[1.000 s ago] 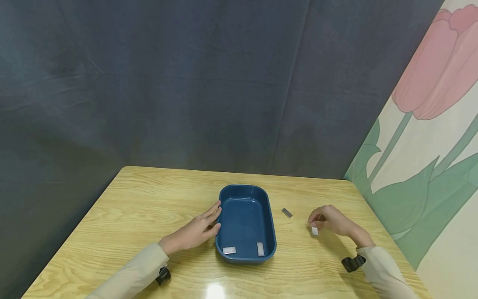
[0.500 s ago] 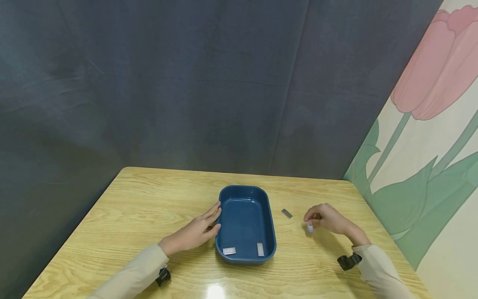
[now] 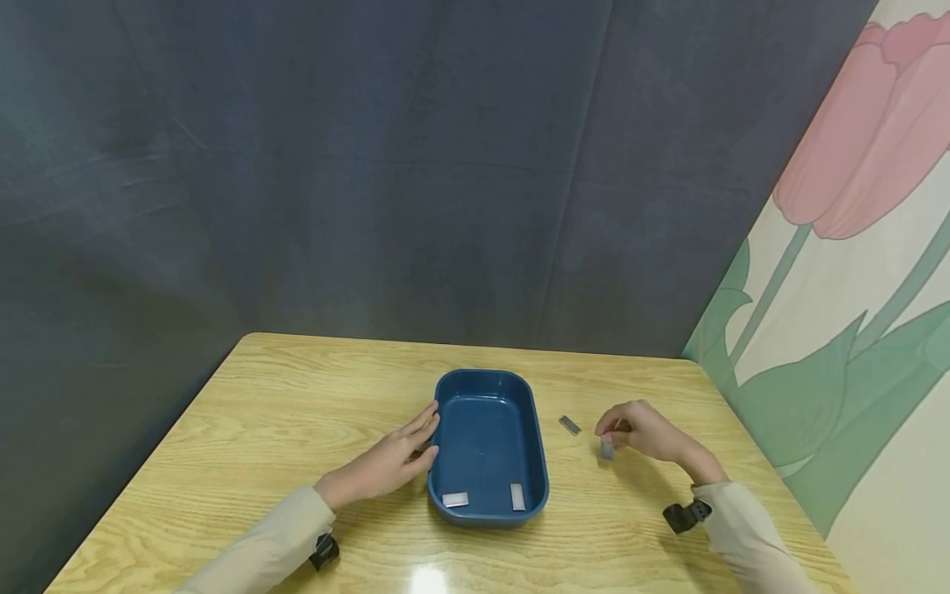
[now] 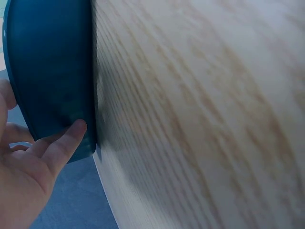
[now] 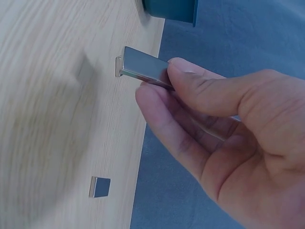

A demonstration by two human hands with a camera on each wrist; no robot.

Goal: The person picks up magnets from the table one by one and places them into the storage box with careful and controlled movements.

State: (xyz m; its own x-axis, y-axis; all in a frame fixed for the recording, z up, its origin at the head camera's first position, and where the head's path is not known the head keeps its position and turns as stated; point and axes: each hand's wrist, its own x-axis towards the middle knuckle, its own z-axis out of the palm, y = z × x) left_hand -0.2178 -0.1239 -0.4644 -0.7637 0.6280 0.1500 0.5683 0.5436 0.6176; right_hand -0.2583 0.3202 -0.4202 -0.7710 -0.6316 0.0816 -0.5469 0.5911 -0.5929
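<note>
A dark curtain (image 3: 371, 181) hangs behind the wood-grained table (image 3: 297, 412), and a wall painted with tulips (image 3: 853, 289) runs past the table's right edge. A deep blue tray (image 3: 482, 454) stands roughly midway between the table's left and right edges, its far end near the far edge. The left hand (image 3: 387, 459) rests extended fingers against the tray's left wall. Between the tray and the table's right edge, the right hand (image 3: 644, 431) pinches a shiny metal bar (image 5: 143, 66) between thumb and fingertips, over the table. Two pale bars lie on the tray's floor, at its near-left (image 3: 456, 499) and near-right (image 3: 517, 497) corners. A darker bar (image 3: 570, 425) lies on the table, between the tray and the right hand.
</note>
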